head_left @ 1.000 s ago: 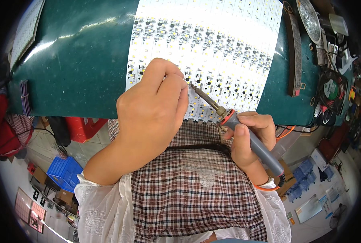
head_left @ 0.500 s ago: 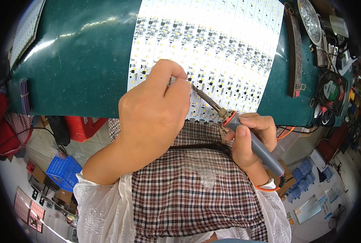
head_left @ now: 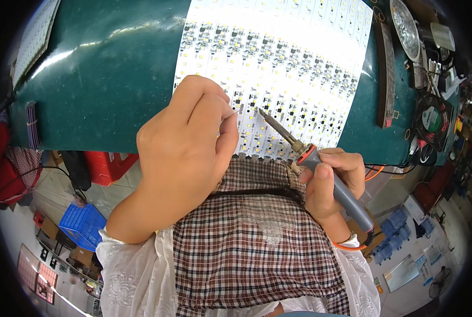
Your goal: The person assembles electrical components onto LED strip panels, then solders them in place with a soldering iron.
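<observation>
A white panel of LED circuit strips [head_left: 294, 58] lies on the green bench top [head_left: 103, 79]. My right hand [head_left: 331, 185] grips a grey-handled soldering iron [head_left: 320, 164]; its tip rests on the panel's near edge. My left hand [head_left: 185, 153] hovers over the panel's near left corner, pinching a thin solder wire [head_left: 235, 113] that points toward the iron's tip.
A narrow dark strip [head_left: 386, 74], a round reflector [head_left: 405, 21], a small black fan [head_left: 431, 121] and cluttered tools sit along the bench's right side. Another LED panel [head_left: 32, 37] lies far left. Red [head_left: 106, 166] and blue [head_left: 82, 224] crates stand on the floor below.
My left hand has shifted slightly left and back, uncovering the solder wire and the iron's tip. The right hand and iron have barely moved.
</observation>
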`<state>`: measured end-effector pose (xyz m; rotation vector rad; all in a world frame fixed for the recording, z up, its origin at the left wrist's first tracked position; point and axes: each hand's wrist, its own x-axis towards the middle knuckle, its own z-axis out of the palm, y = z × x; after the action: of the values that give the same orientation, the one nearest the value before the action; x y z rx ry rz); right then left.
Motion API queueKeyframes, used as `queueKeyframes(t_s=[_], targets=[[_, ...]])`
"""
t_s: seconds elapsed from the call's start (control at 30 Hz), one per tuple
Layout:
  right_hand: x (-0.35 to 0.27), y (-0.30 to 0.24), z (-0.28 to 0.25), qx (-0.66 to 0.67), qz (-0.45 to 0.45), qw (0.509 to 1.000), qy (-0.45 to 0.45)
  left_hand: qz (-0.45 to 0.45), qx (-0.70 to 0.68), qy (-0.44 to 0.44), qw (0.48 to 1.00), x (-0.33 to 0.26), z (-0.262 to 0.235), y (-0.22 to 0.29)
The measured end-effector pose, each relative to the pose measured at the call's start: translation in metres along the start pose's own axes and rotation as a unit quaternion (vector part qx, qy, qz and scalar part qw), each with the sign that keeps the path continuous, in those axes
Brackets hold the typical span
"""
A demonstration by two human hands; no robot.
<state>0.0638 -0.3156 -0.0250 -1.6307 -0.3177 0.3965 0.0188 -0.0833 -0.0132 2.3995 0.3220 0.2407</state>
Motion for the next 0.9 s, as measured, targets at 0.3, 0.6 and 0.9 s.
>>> queueKeyframes(t_s=[0.3, 0.6, 0.9], targets=[[0.001, -0.001, 0.004, -0.011, -0.013, 1.0, 0.01, 0.031, 0.002, 0.022, 0.999, -0.002, 0.008, -0.007], [0.003, 0.0, 0.008, -0.045, -0.012, 0.999, -0.024, 0.025, 0.005, 0.017, 1.0, -0.003, 0.009, -0.007], [0.003, 0.003, 0.013, -0.03, 0.007, 0.999, -0.018, 0.03, -0.007, 0.018, 0.999, -0.001, 0.009, -0.01]])
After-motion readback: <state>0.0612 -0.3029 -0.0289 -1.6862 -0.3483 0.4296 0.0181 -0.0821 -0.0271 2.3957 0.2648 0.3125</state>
